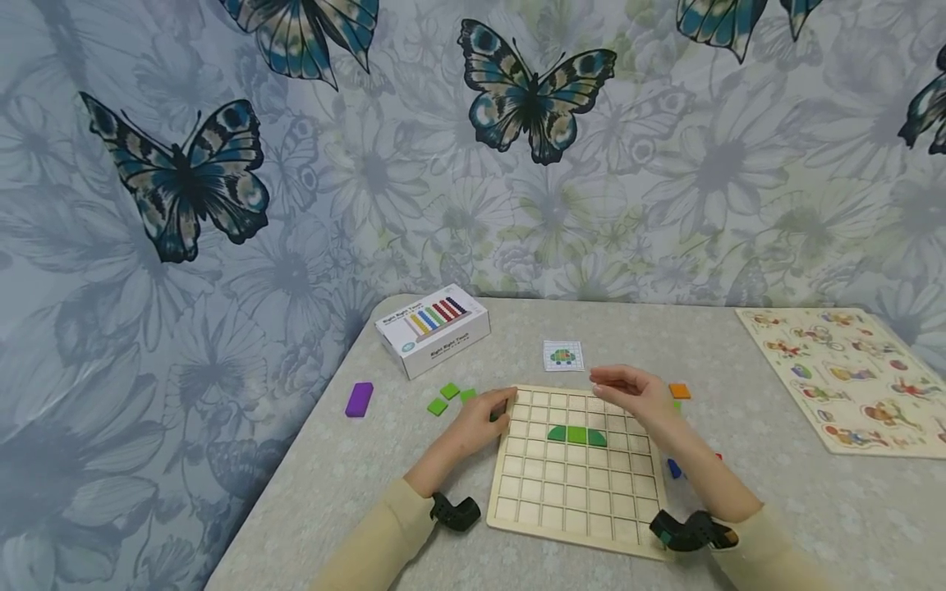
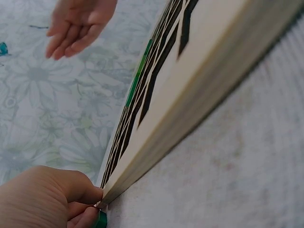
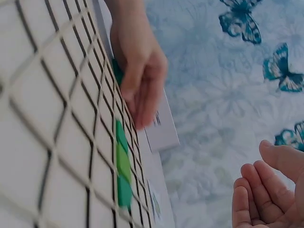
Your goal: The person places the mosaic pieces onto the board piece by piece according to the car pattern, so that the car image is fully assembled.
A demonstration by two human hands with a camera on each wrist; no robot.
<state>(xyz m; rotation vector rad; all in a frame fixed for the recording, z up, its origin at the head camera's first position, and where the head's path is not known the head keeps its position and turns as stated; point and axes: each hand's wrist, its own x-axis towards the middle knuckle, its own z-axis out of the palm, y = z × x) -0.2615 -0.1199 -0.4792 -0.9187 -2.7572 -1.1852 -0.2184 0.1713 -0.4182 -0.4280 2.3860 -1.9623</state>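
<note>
A wooden grid board (image 1: 576, 492) lies on the table. Near its far side, a light green square tile (image 1: 577, 435) sits between two dark green rounded tiles (image 1: 557, 433) (image 1: 596, 438). My left hand (image 1: 476, 427) is at the board's far left corner, its thumb against the edge in the left wrist view. Another dark green piece (image 2: 100, 219) shows by those fingertips; whether they pinch it is hidden. Over the board's far right part hovers my right hand (image 1: 639, 402), palm turned inward, fingers loosely bent and holding nothing (image 3: 266, 194).
Several light green tiles (image 1: 438, 406) and a purple block (image 1: 359, 400) lie left of the board. A white box (image 1: 436, 328) and pattern card (image 1: 563, 356) stand beyond it. Orange (image 1: 680, 391) and blue (image 1: 674, 469) pieces lie right, near a picture board (image 1: 850, 377).
</note>
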